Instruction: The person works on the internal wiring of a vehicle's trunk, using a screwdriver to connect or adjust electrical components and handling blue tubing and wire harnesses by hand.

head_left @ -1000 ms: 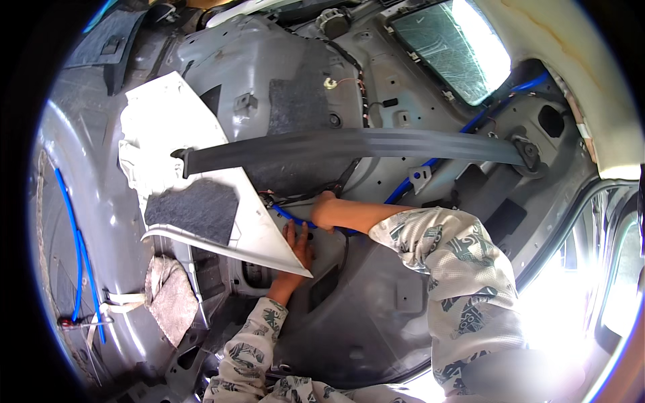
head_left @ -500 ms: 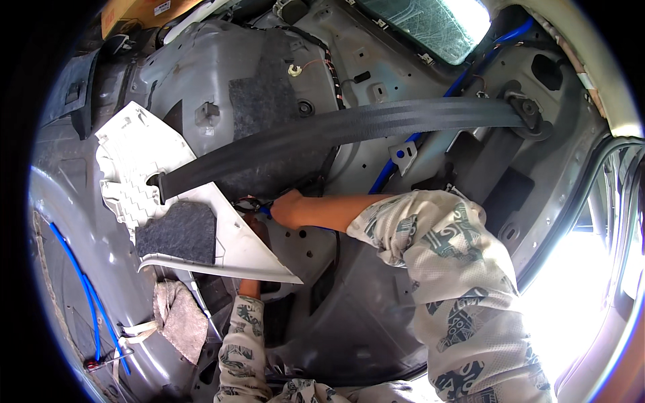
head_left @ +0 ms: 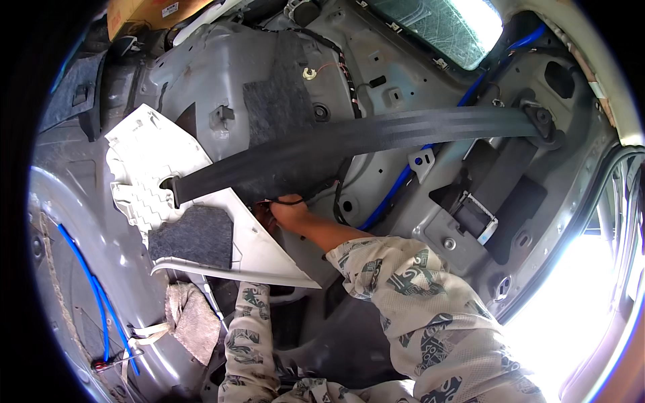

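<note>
My right hand (head_left: 290,213) reaches in under the seat belt webbing (head_left: 363,134), its fingers curled closed at a black wiring harness (head_left: 314,195) that crosses over it. Just left of it, in shadow, part of my left hand (head_left: 264,216) shows behind the white trim panel (head_left: 252,245). That panel hides the rest of the left hand and its wrist, so its grip cannot be made out. The belt passes through a slot in the panel, which has a dark felt pad (head_left: 191,235) on its inner face.
Blue tubing (head_left: 396,191) runs up the bare grey body panel, past a metal bracket (head_left: 422,163). The belt's upper anchor (head_left: 539,117) is at right. A rag (head_left: 193,321) and more blue tubing (head_left: 87,269) lie lower left. A door opening (head_left: 571,282) is at right.
My right hand and forearm have swung lower and to the left. The blue piece seen at its fingers is out of sight, and less of my left wrist shows. The view has shifted slightly.
</note>
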